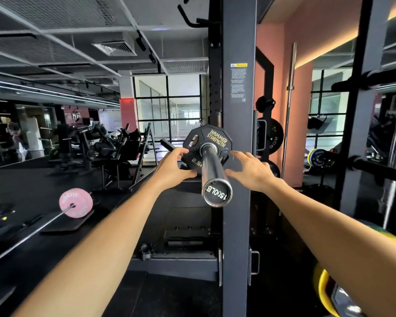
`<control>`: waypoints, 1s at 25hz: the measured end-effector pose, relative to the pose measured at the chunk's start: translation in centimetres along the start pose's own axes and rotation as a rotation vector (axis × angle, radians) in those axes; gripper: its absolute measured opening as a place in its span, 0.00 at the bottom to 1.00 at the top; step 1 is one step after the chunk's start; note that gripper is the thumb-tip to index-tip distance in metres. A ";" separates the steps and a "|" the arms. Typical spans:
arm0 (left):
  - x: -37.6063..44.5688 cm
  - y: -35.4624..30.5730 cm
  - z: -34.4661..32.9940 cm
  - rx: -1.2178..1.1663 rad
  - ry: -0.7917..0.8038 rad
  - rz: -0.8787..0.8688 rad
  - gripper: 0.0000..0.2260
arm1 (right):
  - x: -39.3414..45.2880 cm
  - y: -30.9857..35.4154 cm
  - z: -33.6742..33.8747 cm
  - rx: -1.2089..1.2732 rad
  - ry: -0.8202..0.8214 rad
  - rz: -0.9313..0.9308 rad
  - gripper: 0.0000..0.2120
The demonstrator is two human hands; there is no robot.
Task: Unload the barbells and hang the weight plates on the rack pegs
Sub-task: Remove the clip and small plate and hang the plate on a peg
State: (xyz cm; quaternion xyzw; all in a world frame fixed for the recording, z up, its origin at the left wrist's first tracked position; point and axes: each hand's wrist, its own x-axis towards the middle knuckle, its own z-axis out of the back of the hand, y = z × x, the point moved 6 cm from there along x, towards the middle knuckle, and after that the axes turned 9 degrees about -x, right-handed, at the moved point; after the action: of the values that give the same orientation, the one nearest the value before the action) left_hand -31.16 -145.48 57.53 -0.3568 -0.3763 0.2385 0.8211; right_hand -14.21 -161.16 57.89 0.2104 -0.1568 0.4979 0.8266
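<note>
black exercise machines [114, 145] crowd the left floor. gridded glass partition [169, 106] behind them. warning label [238, 81] on the grey upright. ceiling vent [114, 48] overhead. salmon wall [306, 42] right.

Black plate [207, 143] on chrome barbell sleeve [213, 172] beside rack upright [238, 133]
</note>
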 end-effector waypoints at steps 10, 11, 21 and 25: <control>12.6 2.1 -1.0 0.155 -0.019 -0.039 0.28 | 11.6 -3.2 -4.1 0.176 0.014 -0.228 0.34; 13.7 2.3 -1.5 0.166 -0.003 -0.043 0.30 | 12.6 -3.6 -5.1 0.197 0.023 -0.254 0.34; 18.5 1.9 -2.8 0.535 -0.149 -0.008 0.18 | 16.6 -4.9 -9.0 0.401 0.024 -0.323 0.16; 15.4 1.5 -1.6 0.461 -0.193 0.063 0.14 | 15.2 -4.0 -7.0 0.337 -0.022 -0.294 0.13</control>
State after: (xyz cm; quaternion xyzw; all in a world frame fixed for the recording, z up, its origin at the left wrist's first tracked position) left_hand -20.83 -135.00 62.52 -0.1473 -0.3771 0.3763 0.8333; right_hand -3.37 -147.80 58.18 0.3717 -0.0479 0.3888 0.8416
